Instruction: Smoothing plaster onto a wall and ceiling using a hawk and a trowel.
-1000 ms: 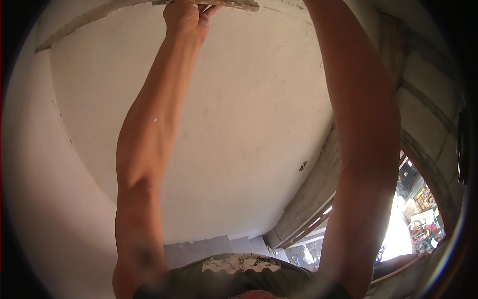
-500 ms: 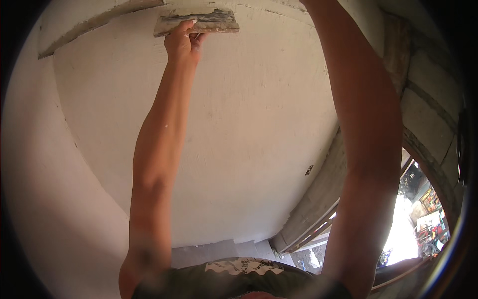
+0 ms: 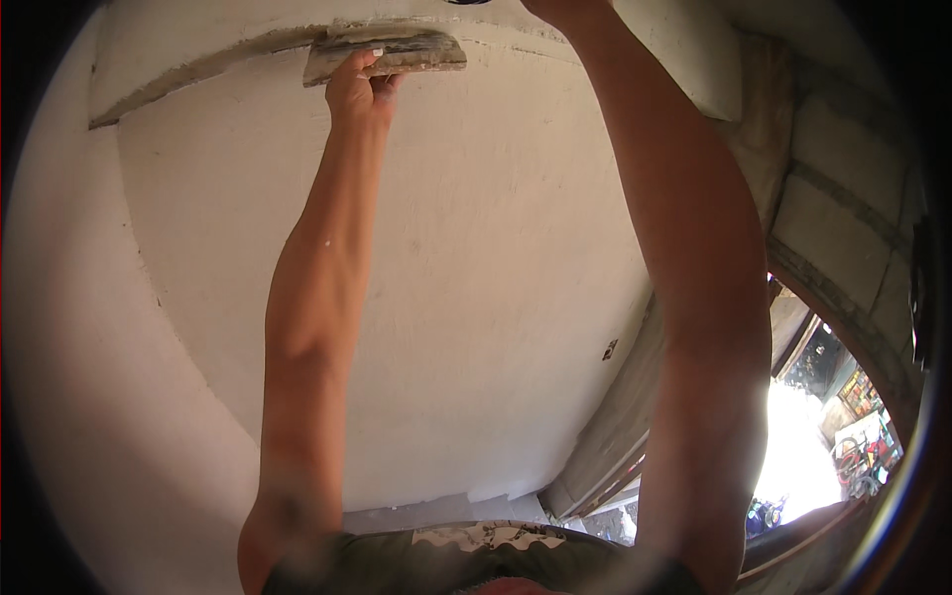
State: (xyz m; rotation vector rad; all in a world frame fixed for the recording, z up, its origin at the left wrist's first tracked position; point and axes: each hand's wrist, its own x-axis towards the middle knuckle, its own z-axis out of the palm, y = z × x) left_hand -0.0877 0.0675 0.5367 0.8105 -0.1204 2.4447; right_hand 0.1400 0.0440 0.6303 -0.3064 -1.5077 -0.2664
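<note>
High up against the plastered wall (image 3: 496,248), my left hand (image 3: 357,94) grips a flat rectangular plastering board (image 3: 426,52) by its near edge. The thumb lies on top and fingers curl beneath. Grey and whitish smears coat the board; whether it has a handle I cannot see. My right arm reaches up to the top edge, where only the base of my right hand (image 3: 560,8) shows. Its fingers are cut off by the frame. A small dark object (image 3: 468,2) peeks in at that edge, left of the hand; its kind is not visible.
A raised ledge (image 3: 213,67) curves along the wall's top left. Low on the right is a small wall box (image 3: 609,349). Concrete blocks (image 3: 833,213) frame a bright opening (image 3: 798,456) with clutter beyond. Grey tiles (image 3: 426,511) edge the wall's foot.
My right arm has swung left, bringing the dark object in at the top. My left hand and the board sit slightly lower in view, still gripped. The view has shifted a little.
</note>
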